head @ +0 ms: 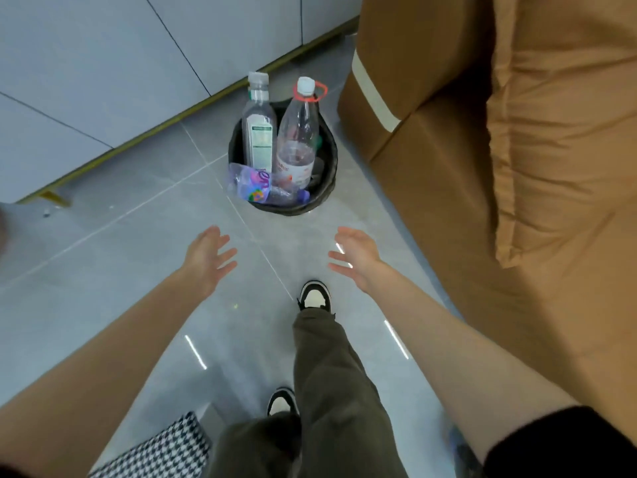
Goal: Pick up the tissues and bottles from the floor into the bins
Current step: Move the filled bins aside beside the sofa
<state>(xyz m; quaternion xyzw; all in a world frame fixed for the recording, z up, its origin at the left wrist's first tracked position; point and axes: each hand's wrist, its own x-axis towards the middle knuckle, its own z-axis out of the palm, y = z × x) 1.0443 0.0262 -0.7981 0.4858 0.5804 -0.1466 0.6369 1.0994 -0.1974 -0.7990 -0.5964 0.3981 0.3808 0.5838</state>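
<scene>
Beyond your hands, toward the far middle of the grey tiled floor [113,270], stands a black bin [329,157], set just beside the near-left corner of a brown sofa [482,167]. Three bottles are in it. A clear bottle with a green and white label [259,132] stands upright at the bin's left, its white cap well above the rim. Just right of it, and apparently touching it, a second clear bottle [298,139] stands upright with a white cap and a red ring handle at the neck. A crushed bottle with a purple label [256,188] lies across the near rim, its purple cap pointing right.

Your left hand [206,258] hangs over the floor, near and left of the bin, fingers [225,257] spread wide with nothing in them. Your right hand [356,257] mirrors it on the right, palm turned inward, fingers [339,260] loosely fanned and likewise empty. Both hands are well apart from the bin and from each other.

Between your forearms you can see olive trousers [331,374] and two black and white shoes [314,298], one stepped forward toward the bin. A houndstooth patterned fabric [162,450] shows at the near left edge. Pale grey panels [103,63] with a gold base strip run along the far left. At the near right, by your black sleeve [565,443], something bluish lies blurred on the floor; you cannot tell what it is.
</scene>
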